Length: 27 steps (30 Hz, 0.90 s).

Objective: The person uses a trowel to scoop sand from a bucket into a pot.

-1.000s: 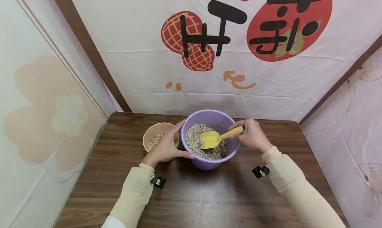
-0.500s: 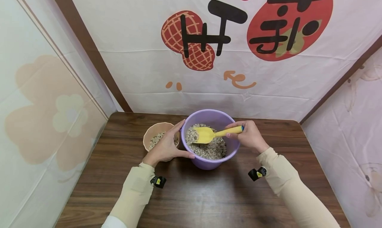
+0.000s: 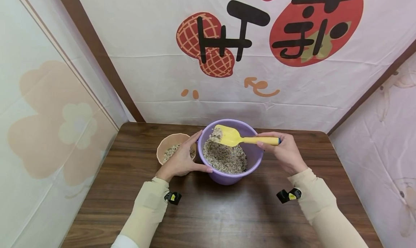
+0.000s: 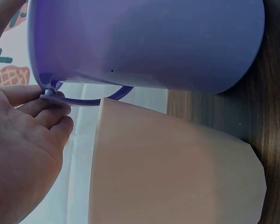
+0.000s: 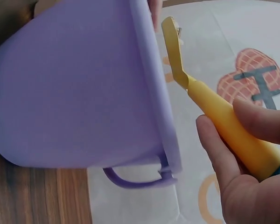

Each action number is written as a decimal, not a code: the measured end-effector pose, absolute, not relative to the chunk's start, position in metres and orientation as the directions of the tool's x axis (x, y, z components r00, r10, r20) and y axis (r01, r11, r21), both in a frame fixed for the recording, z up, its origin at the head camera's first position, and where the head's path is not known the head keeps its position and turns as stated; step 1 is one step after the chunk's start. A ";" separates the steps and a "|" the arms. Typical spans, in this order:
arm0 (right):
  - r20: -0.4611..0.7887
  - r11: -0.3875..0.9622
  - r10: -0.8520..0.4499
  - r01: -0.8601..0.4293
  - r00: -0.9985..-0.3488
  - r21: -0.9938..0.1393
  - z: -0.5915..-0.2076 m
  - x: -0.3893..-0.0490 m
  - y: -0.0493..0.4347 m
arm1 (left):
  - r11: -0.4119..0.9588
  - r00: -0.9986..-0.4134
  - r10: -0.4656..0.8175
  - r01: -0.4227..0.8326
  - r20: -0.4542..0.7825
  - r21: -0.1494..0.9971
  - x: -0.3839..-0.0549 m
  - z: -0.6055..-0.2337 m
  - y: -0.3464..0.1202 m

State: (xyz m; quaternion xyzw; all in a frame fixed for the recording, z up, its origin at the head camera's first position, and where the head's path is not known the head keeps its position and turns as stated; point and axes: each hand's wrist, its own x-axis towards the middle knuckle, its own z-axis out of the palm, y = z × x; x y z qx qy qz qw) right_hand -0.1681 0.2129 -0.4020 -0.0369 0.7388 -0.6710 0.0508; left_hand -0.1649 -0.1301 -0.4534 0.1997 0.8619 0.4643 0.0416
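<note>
A purple bucket with grain-like flakes inside stands at the back of the table. My left hand holds its left rim, thumb toward the near side and fingers by the handle joint. Above the bucket opening is a yellow scoop bearing a small heap of flakes at its tip. My right hand grips the scoop's handle between thumb and fingers, at the bucket's right side. Partly covered by my left hand, a peach bowl with similar flakes sits left of the bucket.
The bucket's purple handle hangs down its outside in the left wrist view. Behind the brown wooden table rises a printed white cloth wall. More cloth panels flank both sides.
My right hand has lifted the scoop out of the flakes with some on it, moving up and slightly right at the end. My left hand has stayed on the bucket rim.
</note>
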 end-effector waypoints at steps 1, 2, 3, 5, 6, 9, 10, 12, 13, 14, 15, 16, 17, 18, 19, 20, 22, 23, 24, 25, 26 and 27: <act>-0.019 0.082 -0.117 0.009 -0.993 -0.997 -0.402 -0.166 0.216 | 0.490 -0.917 0.382 0.305 0.113 0.817 -0.165 -0.453 -0.130; -0.012 0.066 -0.114 0.005 -0.993 -0.998 -0.402 -0.165 0.218 | 0.489 -0.917 0.382 0.305 0.113 0.817 -0.165 -0.453 -0.130; -0.007 0.052 -0.110 0.001 -0.994 -0.999 -0.401 -0.163 0.221 | 0.489 -0.917 0.382 0.306 0.114 0.817 -0.165 -0.453 -0.130; 0.000 0.027 -0.104 -0.003 -0.995 -1.000 -0.401 -0.159 0.227 | 0.486 -0.916 0.384 0.311 0.120 0.817 -0.165 -0.453 -0.130; 0.003 0.018 -0.103 -0.005 -0.995 -1.000 -0.401 -0.157 0.230 | 0.484 -0.915 0.384 0.312 0.122 0.817 -0.165 -0.453 -0.130; 0.005 -0.007 -0.093 -0.004 -0.996 -1.000 -0.402 -0.150 0.238 | 0.481 -0.913 0.386 0.318 0.128 0.817 -0.165 -0.454 -0.130; 0.005 -0.008 -0.087 -0.004 -0.996 -1.000 -0.403 -0.148 0.241 | 0.480 -0.913 0.387 0.320 0.130 0.817 -0.165 -0.454 -0.130; 0.003 -0.015 -0.079 -0.001 -0.997 -1.000 -0.405 -0.145 0.245 | 0.482 -0.914 0.385 0.316 0.127 0.817 -0.165 -0.454 -0.130; 0.000 -0.019 -0.076 0.001 -0.997 -1.000 -0.406 -0.143 0.247 | 0.484 -0.915 0.384 0.316 0.126 0.816 -0.165 -0.455 -0.130; -0.002 -0.020 -0.073 0.003 -0.997 -1.000 -0.406 -0.142 0.249 | 0.484 -0.915 0.383 0.315 0.126 0.816 -0.165 -0.454 -0.130; -0.004 -0.024 -0.070 0.005 -0.998 -1.000 -0.407 -0.141 0.251 | 0.484 -0.915 0.383 0.315 0.126 0.816 -0.165 -0.454 -0.130; -0.005 -0.023 -0.067 0.006 -0.998 -1.000 -0.408 -0.140 0.252 | 0.484 -0.915 0.383 0.315 0.126 0.817 -0.165 -0.454 -0.130; -0.005 -0.026 -0.065 0.006 -0.998 -1.000 -0.409 -0.139 0.253 | 0.484 -0.916 0.382 0.314 0.126 0.817 -0.165 -0.454 -0.130; -0.003 -0.027 -0.064 0.005 -0.998 -1.000 -0.409 -0.139 0.254 | 0.483 -0.916 0.381 0.314 0.126 0.817 -0.165 -0.454 -0.130; -0.001 -0.029 -0.061 0.003 -0.998 -1.000 -0.410 -0.139 0.255 | 0.482 -0.915 0.382 0.315 0.128 0.817 -0.165 -0.455 -0.130; 0.001 -0.031 -0.058 0.001 -0.998 -1.000 -0.410 -0.139 0.255 | 0.481 -0.915 0.383 0.316 0.129 0.817 -0.165 -0.455 -0.130; 0.007 -0.032 -0.056 -0.005 -0.998 -0.999 -0.410 -0.139 0.256 | 0.483 -0.914 0.383 0.319 0.131 0.815 -0.165 -0.455 -0.130; 0.010 -0.033 -0.054 -0.009 -0.998 -0.999 -0.410 -0.139 0.256 | 0.485 -0.914 0.384 0.321 0.131 0.814 -0.165 -0.455 -0.130; 0.013 -0.034 -0.054 -0.011 -0.998 -0.999 -0.410 -0.139 0.256 | 0.486 -0.914 0.385 0.322 0.132 0.812 -0.165 -0.455 -0.130; 0.014 -0.035 -0.054 -0.013 -0.998 -0.999 -0.410 -0.138 0.256 | 0.488 -0.913 0.385 0.324 0.133 0.810 -0.165 -0.455 -0.130; 0.015 -0.039 -0.055 -0.012 -0.998 -0.999 -0.410 -0.138 0.256 | 0.490 -0.913 0.386 0.324 0.132 0.809 -0.165 -0.455 -0.130; 0.014 -0.044 -0.056 -0.012 -0.998 -0.999 -0.410 -0.139 0.256 | 0.492 -0.913 0.386 0.324 0.132 0.808 -0.165 -0.455 -0.130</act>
